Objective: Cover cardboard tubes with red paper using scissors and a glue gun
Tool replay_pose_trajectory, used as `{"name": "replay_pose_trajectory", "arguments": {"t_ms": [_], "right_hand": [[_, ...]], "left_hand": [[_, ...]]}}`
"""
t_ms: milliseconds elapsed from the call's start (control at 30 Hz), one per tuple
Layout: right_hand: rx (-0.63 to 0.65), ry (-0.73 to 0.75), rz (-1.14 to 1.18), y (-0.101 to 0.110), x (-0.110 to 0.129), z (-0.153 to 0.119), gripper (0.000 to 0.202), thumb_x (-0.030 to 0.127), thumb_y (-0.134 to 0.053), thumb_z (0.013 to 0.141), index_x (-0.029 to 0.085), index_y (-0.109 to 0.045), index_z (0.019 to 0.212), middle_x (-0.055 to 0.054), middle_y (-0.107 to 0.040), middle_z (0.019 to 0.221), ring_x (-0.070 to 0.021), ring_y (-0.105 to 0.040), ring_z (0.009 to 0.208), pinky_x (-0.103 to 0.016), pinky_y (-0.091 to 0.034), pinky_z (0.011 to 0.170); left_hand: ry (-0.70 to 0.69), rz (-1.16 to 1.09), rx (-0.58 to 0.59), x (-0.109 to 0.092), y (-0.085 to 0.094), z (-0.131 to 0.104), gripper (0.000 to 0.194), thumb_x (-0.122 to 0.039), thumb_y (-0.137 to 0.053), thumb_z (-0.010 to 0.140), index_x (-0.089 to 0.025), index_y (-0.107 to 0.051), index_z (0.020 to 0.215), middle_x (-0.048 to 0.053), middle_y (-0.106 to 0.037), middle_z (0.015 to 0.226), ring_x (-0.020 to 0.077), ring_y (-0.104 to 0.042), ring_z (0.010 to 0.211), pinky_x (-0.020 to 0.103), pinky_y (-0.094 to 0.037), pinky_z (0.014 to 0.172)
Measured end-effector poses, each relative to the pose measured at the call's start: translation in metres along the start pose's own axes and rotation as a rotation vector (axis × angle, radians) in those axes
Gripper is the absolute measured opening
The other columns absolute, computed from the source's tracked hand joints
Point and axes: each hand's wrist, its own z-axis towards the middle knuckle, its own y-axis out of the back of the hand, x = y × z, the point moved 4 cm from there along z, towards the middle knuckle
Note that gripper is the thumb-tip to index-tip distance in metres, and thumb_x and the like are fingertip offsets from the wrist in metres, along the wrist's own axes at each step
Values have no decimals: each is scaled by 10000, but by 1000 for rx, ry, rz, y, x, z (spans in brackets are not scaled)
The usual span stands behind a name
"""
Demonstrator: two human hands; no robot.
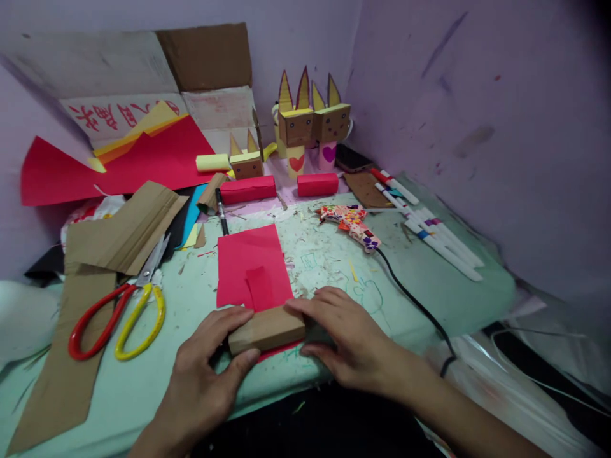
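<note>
A small brown cardboard box (pixel 267 330) lies at the near edge of a red paper sheet (pixel 238 264). My left hand (pixel 210 362) grips its left end between thumb and fingers. At the other end, my right hand (pixel 344 334) pinches the box with fingers on top and thumb in front. Just beyond the box, a narrow red paper strip (pixel 259 287) lies on the sheet. A little red paper shows under the box's front edge. The box's underside is hidden.
Red-and-yellow scissors (pixel 140 305) lie on cardboard at left. A floral glue gun (pixel 351 222) with a black cord and several markers (pixel 434 238) lie at right. Behind stand cardboard animal figures (pixel 296 127) and red paper-covered boxes (pixel 317 184).
</note>
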Motion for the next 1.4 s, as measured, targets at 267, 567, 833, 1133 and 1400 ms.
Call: {"name": "replay_pose_trajectory", "arguments": {"t_ms": [267, 567, 833, 1133, 1400], "right_hand": [[-108, 146, -230, -6, 9, -1, 365, 68, -521, 846, 121, -516, 1208, -74, -680, 843, -212, -565, 755, -349, -485, 736], [-214, 122, -176, -11, 12, -6, 315, 57, -491, 863, 138, -514, 1166, -83, -677, 840, -222, -564, 756, -346, -502, 666], [-253, 131, -208, -18, 11, -6, 274, 41, -461, 897, 151, -519, 1141, -52, -663, 753, -198, -565, 679, -318, -483, 611], [-212, 11, -63, -16, 4, -1, 310, 73, -467, 901, 173, -510, 1192, -70, -695, 931, -172, -640, 804, -291, -518, 715], [-139, -90, -37, -7, -3, 12, 307, 101, -499, 868, 185, -537, 1161, -72, -709, 999, -168, -659, 836, -285, -536, 746]], "left_hand": [[-155, 131, -4, -6, 2, 4, 299, -285, -651, 782, -172, -678, 1057, 116, -727, 1040, 271, -670, 1005, 440, -573, 854], [-173, 106, -36, -13, 2, 7, 280, -244, -655, 760, -109, -699, 1002, 158, -730, 982, 273, -684, 954, 421, -587, 822], [-117, 59, 0, -9, 1, 6, 299, -264, -650, 770, -113, -697, 1024, 154, -717, 1010, 268, -667, 979, 407, -566, 854], [48, -126, 241, 7, 8, 12, 407, -381, -500, 897, -266, -514, 1287, 77, -565, 1280, 243, -566, 1118, 359, -499, 913], [257, -247, -18, 7, 4, -1, 485, -209, -625, 742, -218, -461, 1198, 46, -607, 992, 176, -608, 836, 325, -532, 779]]}}
